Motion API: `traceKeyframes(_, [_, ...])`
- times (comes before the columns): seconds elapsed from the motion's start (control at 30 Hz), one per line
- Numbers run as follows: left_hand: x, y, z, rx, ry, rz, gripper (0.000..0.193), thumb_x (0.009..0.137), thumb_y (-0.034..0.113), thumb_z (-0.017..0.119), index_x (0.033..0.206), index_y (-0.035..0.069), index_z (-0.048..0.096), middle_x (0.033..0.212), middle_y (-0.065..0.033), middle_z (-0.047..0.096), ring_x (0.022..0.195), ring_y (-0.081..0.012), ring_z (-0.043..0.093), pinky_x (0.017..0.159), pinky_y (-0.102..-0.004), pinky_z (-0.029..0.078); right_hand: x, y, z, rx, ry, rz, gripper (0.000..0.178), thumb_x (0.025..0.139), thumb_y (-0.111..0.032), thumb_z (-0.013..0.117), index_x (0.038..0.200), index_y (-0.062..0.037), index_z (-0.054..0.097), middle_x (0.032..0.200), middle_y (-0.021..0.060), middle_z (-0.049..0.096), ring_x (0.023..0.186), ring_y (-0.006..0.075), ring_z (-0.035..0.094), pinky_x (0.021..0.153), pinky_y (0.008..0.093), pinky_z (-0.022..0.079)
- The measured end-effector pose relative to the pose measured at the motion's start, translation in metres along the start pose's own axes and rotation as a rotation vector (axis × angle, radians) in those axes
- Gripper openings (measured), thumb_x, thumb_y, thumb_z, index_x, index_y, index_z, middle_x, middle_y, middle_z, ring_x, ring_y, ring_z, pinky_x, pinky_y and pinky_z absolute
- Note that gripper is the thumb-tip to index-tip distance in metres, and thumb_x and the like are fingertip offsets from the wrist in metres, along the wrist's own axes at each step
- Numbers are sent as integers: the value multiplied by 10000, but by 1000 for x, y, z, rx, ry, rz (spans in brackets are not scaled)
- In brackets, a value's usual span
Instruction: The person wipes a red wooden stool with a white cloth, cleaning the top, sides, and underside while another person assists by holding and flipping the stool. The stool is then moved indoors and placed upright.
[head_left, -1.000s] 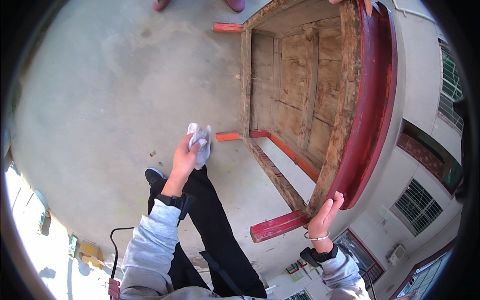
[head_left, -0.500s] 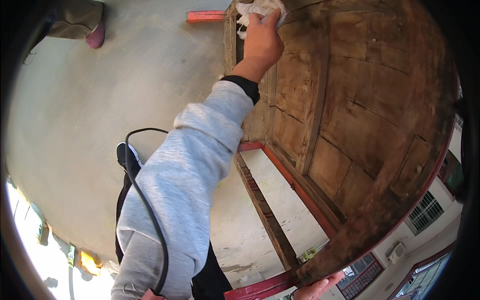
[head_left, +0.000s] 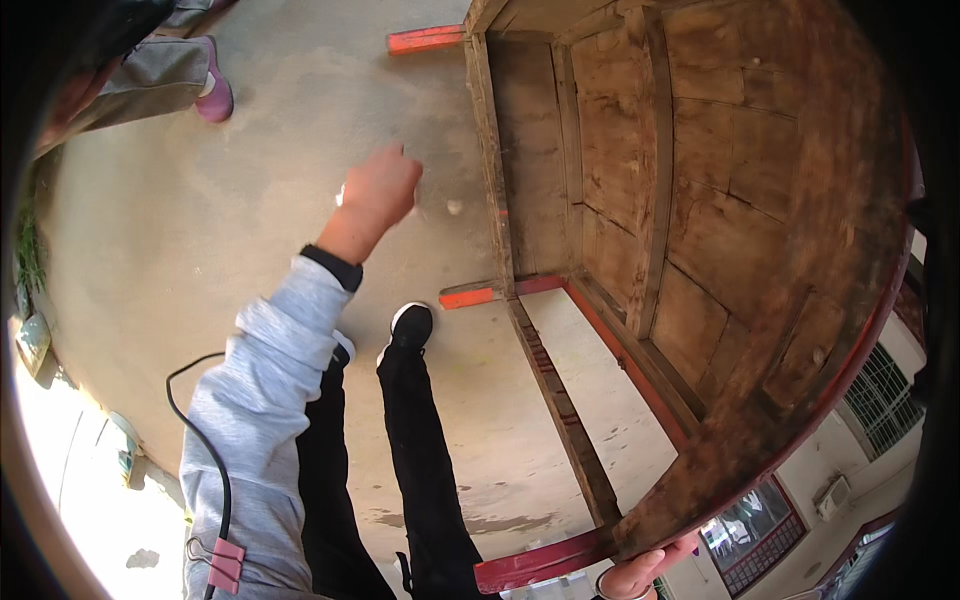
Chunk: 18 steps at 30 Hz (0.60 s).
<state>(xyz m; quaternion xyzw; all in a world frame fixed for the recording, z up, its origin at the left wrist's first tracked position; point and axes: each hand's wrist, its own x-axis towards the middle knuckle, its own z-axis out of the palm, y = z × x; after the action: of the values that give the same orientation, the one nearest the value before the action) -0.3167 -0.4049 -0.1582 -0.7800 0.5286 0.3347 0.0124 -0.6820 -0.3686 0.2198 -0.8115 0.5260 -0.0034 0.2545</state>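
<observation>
A person is standing on bare concrete beside an upturned wooden table.

Nearest, the right hand (head_left: pixel 640 572) is gripping the red lower rim of the wooden table (head_left: pixel 720 250), fingers curled over its edge at the bottom of the frame. The person's black trouser legs and dark shoe (head_left: pixel 410 325) are planted on the grey concrete floor (head_left: pixel 200 230), which is looking worn and blotchy. Farther out, the left hand (head_left: pixel 375 195) is hanging over the floor just left of the table's upright frame, fingers closing round a scrap of white cloth (head_left: pixel 343 194) that is barely showing. Beyond, another person's pink shoe (head_left: pixel 215 95) is resting on the concrete, and barred windows (head_left: pixel 880 385) are showing at the right.
</observation>
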Motion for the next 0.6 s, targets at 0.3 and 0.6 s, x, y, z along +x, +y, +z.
traceKeyframes(0.3, [132,40,-12,-433,847,286,566,778,-85,494,1282,169,530,1091,-196,574,1009,-408,567,840,-451,508,-6,13,-1,-27,9,-75,465,979,-313,405,1261,55,432,1235,256,479,1090,362,482,946,460,359])
traceKeyframes(0.6, [-186,-52,133,-853,-193,-256,371,760,-61,429,971,48,714,1049,-124,619,1042,-280,593,900,-371,485,4,-4,8,-71,35,52,477,987,-378,332,1228,30,392,1191,179,447,1082,275,432,972,408,302])
